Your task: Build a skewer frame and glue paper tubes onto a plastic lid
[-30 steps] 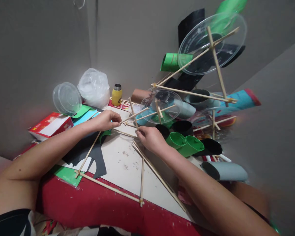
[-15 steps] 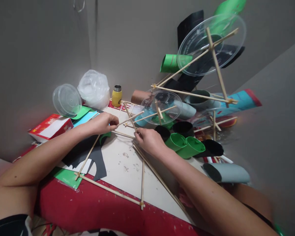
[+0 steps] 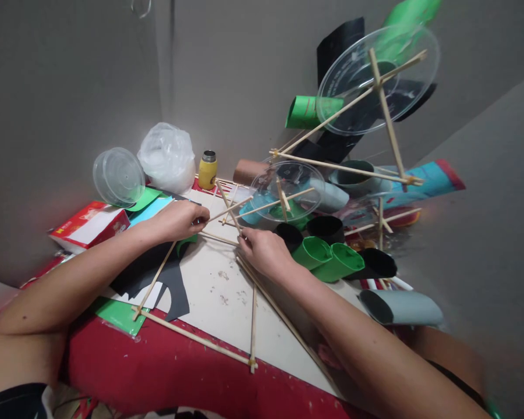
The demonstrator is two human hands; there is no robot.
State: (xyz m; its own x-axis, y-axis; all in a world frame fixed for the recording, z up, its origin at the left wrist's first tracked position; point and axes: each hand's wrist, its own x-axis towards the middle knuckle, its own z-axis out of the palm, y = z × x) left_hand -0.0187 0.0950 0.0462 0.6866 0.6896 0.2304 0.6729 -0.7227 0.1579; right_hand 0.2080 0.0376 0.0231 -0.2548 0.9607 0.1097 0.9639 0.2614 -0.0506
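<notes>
Over the off-white flat board [image 3: 212, 276] on the red counter [image 3: 170, 378], we've got a small shift going on: both hands sit a touch further left, and the two sticks they hold cross at a new spot. Our left hand [image 3: 187, 220] pinches one end of a thin pale wooden stick [image 3: 240, 203], slanting up to the right. Our right hand [image 3: 262, 249] has its own grip closed, thumb and fingers pinching the low end of a second thin pale wooden stick [image 3: 221, 191]. Can't tell if they actually touch at the crossing, and we see no binding there, so we'd call this fiddling with position, not fixing anything.

Compared with a second ago, the right-hand stick leans more to the left, and the far tip of the left-hand one has come left too. Versus half a second ago it's barely a nudge, so our guess is things are settling.

Everything else looks put: the wooden stick frame with tan-wrapped corners [image 3: 192, 337] nearest us, the yellow steel-necked bottle [image 3: 207, 171] at the back, the rolled green paper tubes [image 3: 341, 262] off right.
</notes>
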